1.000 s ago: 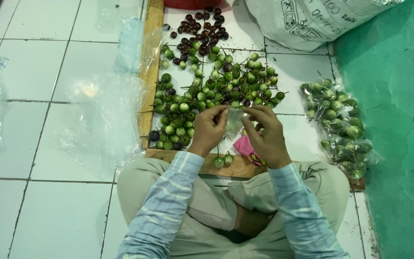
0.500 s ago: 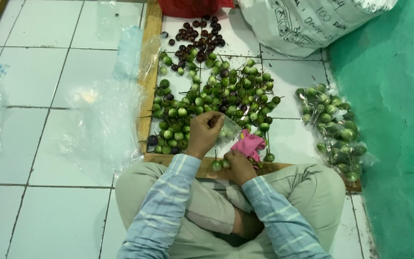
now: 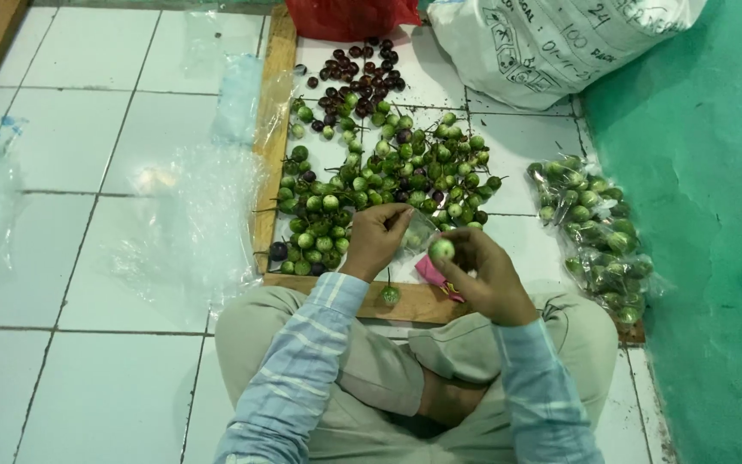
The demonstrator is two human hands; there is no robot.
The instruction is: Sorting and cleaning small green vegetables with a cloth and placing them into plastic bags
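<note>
I sit cross-legged on a white tiled floor before a heap of small round green eggplants [image 3: 380, 176], with darker purple ones [image 3: 358, 73] at the far end. My left hand [image 3: 377, 239] pinches the mouth of a small clear plastic bag [image 3: 416, 234]. My right hand [image 3: 483, 273] holds one green eggplant [image 3: 441, 249] at its fingertips, right beside the bag, with a pink object [image 3: 429, 271] tucked under the palm. A single eggplant [image 3: 390, 294] lies on the wooden strip [image 3: 422, 302] by my knees.
A wooden frame [image 3: 272, 129] borders the heap on the left. Filled clear bags of eggplants [image 3: 594, 232] lie to the right near a green wall [image 3: 706, 215]. Empty plastic sheets [image 3: 182, 223] lie left. A white sack [image 3: 551, 43] and red bag [image 3: 345, 15] sit at the back.
Both hands worked close together at the bag earlier. My right hand dipped toward the pile and pink object, and now it is raised with one green eggplant next to the bag.
</note>
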